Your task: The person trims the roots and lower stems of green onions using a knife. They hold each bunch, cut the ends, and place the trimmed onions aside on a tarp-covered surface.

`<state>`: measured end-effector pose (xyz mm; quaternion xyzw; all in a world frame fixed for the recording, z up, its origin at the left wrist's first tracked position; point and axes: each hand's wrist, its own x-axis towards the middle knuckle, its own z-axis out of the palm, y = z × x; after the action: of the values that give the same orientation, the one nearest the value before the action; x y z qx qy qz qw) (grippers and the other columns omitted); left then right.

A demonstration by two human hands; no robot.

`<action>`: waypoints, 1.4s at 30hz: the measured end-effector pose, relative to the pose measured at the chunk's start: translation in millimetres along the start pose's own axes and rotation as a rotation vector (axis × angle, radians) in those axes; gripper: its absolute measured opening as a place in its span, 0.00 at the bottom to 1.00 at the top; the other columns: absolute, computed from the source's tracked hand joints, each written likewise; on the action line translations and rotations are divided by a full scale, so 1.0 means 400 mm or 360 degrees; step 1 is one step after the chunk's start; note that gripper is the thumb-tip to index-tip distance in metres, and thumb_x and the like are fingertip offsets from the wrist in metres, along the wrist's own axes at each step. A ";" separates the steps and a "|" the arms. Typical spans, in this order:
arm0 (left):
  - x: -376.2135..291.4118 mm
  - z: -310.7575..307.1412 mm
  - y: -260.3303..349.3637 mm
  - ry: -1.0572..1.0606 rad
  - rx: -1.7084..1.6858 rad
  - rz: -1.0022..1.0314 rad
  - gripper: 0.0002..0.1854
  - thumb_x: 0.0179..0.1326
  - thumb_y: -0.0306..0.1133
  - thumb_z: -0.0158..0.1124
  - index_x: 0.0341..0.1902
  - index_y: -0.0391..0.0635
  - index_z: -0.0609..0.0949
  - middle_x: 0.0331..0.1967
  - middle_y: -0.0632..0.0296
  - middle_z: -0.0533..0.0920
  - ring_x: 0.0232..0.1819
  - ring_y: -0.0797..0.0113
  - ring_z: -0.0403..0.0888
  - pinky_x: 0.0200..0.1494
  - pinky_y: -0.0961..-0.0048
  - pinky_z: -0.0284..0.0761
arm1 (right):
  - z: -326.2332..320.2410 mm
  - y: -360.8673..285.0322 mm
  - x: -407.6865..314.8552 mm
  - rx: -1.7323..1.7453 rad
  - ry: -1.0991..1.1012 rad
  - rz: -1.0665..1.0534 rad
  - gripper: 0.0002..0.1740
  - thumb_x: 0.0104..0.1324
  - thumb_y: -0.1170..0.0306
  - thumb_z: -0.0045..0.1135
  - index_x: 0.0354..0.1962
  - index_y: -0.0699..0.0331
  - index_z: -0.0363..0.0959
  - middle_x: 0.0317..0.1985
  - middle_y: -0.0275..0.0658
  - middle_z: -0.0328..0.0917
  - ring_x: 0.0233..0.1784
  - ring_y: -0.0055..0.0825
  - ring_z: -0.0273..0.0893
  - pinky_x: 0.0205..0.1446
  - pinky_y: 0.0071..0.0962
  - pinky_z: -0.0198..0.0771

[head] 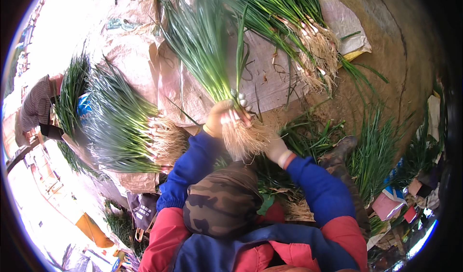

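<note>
My left hand (pixel 216 118), in a pale glove, is closed around the lower stems of a bunch of green garlic or scallions (pixel 211 62). Its leaves point away from me and its stringy roots (pixel 242 136) hang towards me. My right hand (pixel 275 148), also gloved, is at the right edge of these roots; its fingers are partly hidden by them, so its grip cannot be made out. A larger pile (pixel 123 123) of the same plants lies to the left, roots facing right. At the upper right another pile (pixel 307 29) has pale bulbs and long roots.
Woven sacking (pixel 267 80) covers the ground under the plants. Loose green leaves (pixel 311 134) lie right of my hands, with more upright greens (pixel 376 152) beyond a boot (pixel 342 149). A person in a checked top (pixel 36 105) bends at the far left. Coloured packaging (pixel 389 203) lies lower right.
</note>
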<state>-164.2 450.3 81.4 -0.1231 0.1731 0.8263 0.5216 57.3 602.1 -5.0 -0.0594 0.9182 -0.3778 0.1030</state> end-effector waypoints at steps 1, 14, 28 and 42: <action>-0.007 -0.009 0.014 -0.0092 -0.0044 -0.0033 0.23 0.54 0.38 0.64 0.49 0.34 0.74 0.40 0.46 0.81 0.38 0.42 0.83 0.38 0.45 0.84 | -0.037 -0.027 -0.052 -0.0099 -0.1059 0.0228 0.15 0.57 0.71 0.51 0.40 0.62 0.81 0.41 0.48 0.80 0.45 0.48 0.78 0.50 0.45 0.71; -0.014 -0.021 -0.018 0.0331 0.0184 -0.0101 0.23 0.57 0.39 0.61 0.46 0.29 0.76 0.31 0.37 0.82 0.33 0.39 0.83 0.42 0.51 0.82 | -0.281 -0.101 0.246 0.1540 -0.0012 0.0498 0.13 0.66 0.70 0.58 0.47 0.65 0.78 0.35 0.35 0.82 0.36 0.18 0.72 0.44 0.23 0.72; -0.018 -0.083 -0.031 -0.0075 -0.0125 -0.0080 0.17 0.59 0.36 0.59 0.47 0.37 0.75 0.38 0.50 0.81 0.40 0.40 0.83 0.41 0.47 0.83 | -0.416 0.153 0.261 0.0328 0.0439 0.0574 0.18 0.62 0.58 0.60 0.44 0.60 0.79 0.40 0.45 0.82 0.44 0.39 0.81 0.49 0.37 0.75; -0.035 -0.009 0.015 0.0274 0.0133 0.0040 0.13 0.55 0.33 0.62 0.42 0.40 0.76 0.34 0.56 0.79 0.43 0.53 0.80 0.43 0.48 0.83 | -0.447 0.176 0.119 0.1352 0.0103 0.1045 0.09 0.68 0.68 0.58 0.35 0.66 0.78 0.26 0.26 0.74 0.28 0.09 0.69 0.32 0.14 0.65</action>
<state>-163.7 434.9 84.6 -0.1695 0.2530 0.8113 0.4991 -33.0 764.9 62.3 0.2894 0.6575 -0.6655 0.2025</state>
